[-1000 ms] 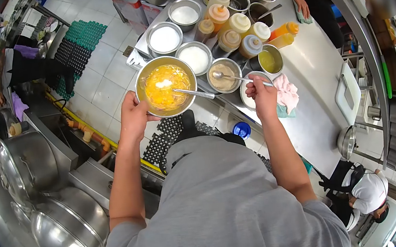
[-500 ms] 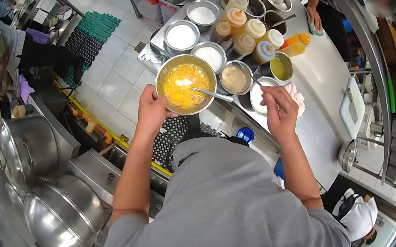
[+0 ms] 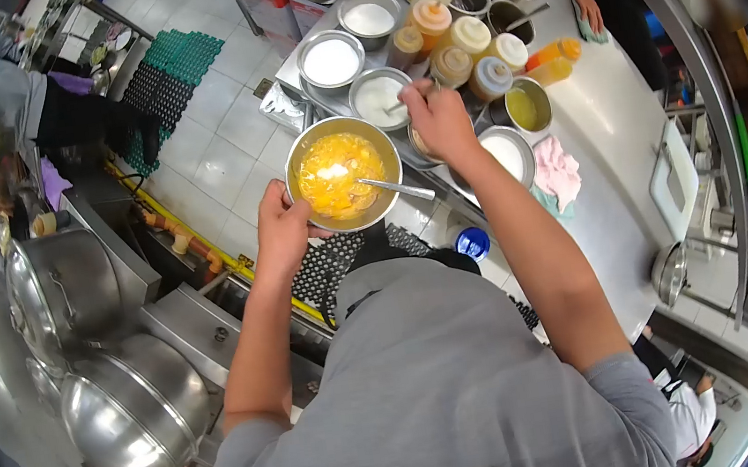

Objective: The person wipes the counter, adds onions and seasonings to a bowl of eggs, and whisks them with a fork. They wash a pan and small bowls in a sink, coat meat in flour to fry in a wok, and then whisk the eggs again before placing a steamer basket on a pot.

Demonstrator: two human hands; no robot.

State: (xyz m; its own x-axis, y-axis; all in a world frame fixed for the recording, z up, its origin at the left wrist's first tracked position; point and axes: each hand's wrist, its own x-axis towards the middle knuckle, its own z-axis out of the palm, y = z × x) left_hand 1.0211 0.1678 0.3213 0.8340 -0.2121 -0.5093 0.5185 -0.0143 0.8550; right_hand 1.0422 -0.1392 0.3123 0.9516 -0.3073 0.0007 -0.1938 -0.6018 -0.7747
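Note:
My left hand [image 3: 284, 226] grips the rim of a metal bowl [image 3: 291, 161], thumb over the edge. A yellow, egg-like mixture [image 3: 346, 190] with a white patch on top fills it, and a metal spoon [image 3: 398, 189] leans in it. My right hand [image 3: 440, 119] is closed round a thin spoon [image 3: 393, 108] whose end reaches into a metal container of white powder [image 3: 371, 92]. Beneath that hand, a container of beige powder is mostly hidden. Another container of white contents [image 3: 505, 152] stands just right of my wrist.
Several squeeze bottles [image 3: 469, 37] crowd the steel counter [image 3: 605, 156] behind the containers. A pink cloth [image 3: 556, 170] lies at right, before a white cutting board [image 3: 671, 180]. Across the counter, another person's hand [image 3: 588, 7] holds a cloth. Large steel pots [image 3: 138, 411] stand at left.
My right hand has moved left and away from me, from above the nearer white container to the white powder container beside the bowl. The bowl stays in my left hand, slightly lower in view.

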